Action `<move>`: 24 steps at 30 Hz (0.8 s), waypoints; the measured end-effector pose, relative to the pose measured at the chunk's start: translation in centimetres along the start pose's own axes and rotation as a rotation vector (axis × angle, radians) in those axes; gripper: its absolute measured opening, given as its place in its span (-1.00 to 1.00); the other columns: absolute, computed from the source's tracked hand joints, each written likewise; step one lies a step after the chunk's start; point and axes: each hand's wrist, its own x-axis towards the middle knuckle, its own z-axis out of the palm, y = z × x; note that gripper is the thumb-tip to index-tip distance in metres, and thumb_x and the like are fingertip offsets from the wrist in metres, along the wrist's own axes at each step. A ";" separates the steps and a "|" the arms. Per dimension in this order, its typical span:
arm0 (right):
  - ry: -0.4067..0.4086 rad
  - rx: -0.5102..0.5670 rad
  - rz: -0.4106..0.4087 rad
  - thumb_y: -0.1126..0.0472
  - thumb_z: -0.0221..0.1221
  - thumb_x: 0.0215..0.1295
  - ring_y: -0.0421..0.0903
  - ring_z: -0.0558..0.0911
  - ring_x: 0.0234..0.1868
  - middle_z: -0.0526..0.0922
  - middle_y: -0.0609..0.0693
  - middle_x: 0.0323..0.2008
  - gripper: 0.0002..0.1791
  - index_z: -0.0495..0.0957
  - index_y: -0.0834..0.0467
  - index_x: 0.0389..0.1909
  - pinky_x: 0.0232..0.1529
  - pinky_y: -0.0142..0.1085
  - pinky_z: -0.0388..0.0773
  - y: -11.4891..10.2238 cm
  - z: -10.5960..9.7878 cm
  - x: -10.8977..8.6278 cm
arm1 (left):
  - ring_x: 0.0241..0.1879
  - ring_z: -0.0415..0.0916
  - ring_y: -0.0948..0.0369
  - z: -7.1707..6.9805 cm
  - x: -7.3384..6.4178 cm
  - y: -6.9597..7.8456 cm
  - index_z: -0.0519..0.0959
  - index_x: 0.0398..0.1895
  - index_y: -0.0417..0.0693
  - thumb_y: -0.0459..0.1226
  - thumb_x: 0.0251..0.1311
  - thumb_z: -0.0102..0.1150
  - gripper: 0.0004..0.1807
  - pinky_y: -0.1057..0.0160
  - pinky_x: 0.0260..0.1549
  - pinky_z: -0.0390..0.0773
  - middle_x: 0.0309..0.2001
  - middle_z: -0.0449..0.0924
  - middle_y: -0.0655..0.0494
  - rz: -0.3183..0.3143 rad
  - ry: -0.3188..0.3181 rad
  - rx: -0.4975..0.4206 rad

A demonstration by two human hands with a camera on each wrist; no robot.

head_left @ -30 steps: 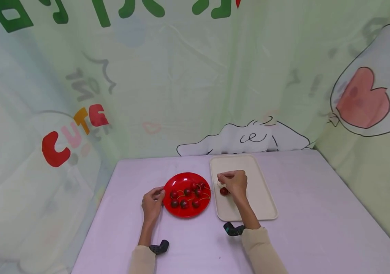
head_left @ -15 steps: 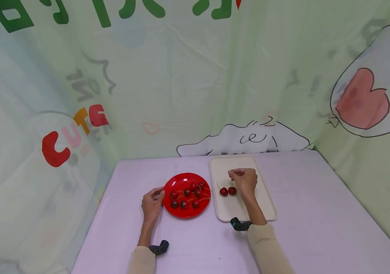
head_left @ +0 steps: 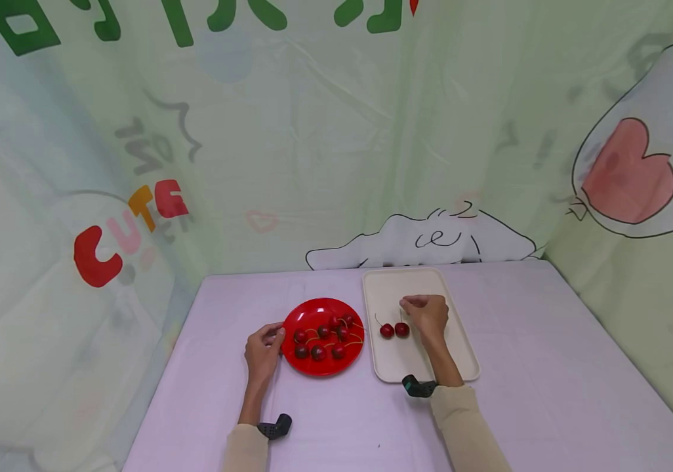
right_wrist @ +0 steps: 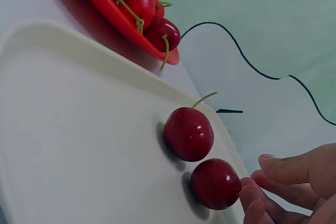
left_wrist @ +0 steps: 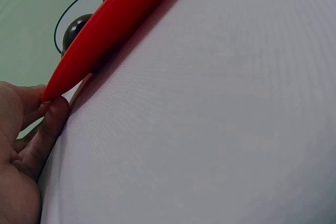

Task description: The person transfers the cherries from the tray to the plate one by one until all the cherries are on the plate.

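The right hand [head_left: 427,314] is over the cream tray [head_left: 392,368], to the right of the red plate [head_left: 313,309]. Its finger and thumb are close together, near the stem of the right cherry [head_left: 401,330]. I cannot tell if they pinch that stem or have let it go. The right cherry sits on the cream tray, just beside the left cherry [head_left: 386,331], and both are to the right of the red plate. The left hand [head_left: 262,347] grips the red plate by its left edge. A bunch of plate cherries [head_left: 319,353] lies on the red plate.

It looks like the step of setting one cherry down. The right cherry seems to be in its spot, so the next move likely calls for soft, slow fingers that leave it without a bump, then a trip left to the red plate for one more.

Behind the red plate is a cloth wall [head_left: 336,131]. Up and to the left, bright letters [head_left: 147,216] spell CUTE. High above, green shapes [head_left: 271,16] are cut off, so I cannot read them. I see no brand names.
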 end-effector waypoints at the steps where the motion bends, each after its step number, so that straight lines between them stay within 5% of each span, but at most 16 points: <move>1: -0.008 -0.012 0.004 0.24 0.42 0.42 0.19 0.77 -0.11 0.85 0.34 -0.12 -0.75 0.82 0.37 -0.07 -0.31 -0.41 0.46 0.1 0.0 0.1 | -0.35 0.64 0.23 0.0 0.0 0.0 0.79 0.16 -0.11 -0.26 0.55 0.29 -0.74 0.50 -0.39 0.60 0.02 0.83 -0.13 -0.001 -0.001 0.001; 7: -0.052 -0.081 0.013 0.25 0.44 0.40 0.23 0.77 -0.06 0.86 0.32 -0.17 -0.76 0.83 0.38 -0.10 -0.06 -0.09 0.65 0.8 0.1 0.4 | -0.33 0.65 0.22 0.1 0.0 0.1 0.79 0.17 -0.10 -0.25 0.55 0.30 -0.74 0.51 -0.38 0.61 0.03 0.83 -0.13 -0.009 0.000 0.006; 13: -0.071 -0.096 -0.016 0.29 0.45 0.37 0.32 0.76 0.09 0.87 0.30 -0.20 -0.79 0.83 0.39 -0.12 0.24 0.17 0.62 1.2 0.3 0.7 | -0.36 0.64 0.26 0.2 0.1 -0.2 0.79 0.15 -0.10 -0.26 0.53 0.31 -0.75 0.49 -0.40 0.62 0.01 0.83 -0.12 -0.001 0.007 0.001; 24: -0.060 -0.113 -0.044 0.31 0.49 0.31 0.31 0.77 0.03 0.87 0.32 -0.18 -0.82 0.84 0.38 -0.20 0.08 0.06 0.59 1.7 0.4 0.8 | -0.33 0.66 0.19 0.0 0.0 0.1 0.78 0.16 -0.12 -0.26 0.55 0.29 -0.74 0.50 -0.39 0.61 0.01 0.82 -0.15 -0.003 -0.006 -0.011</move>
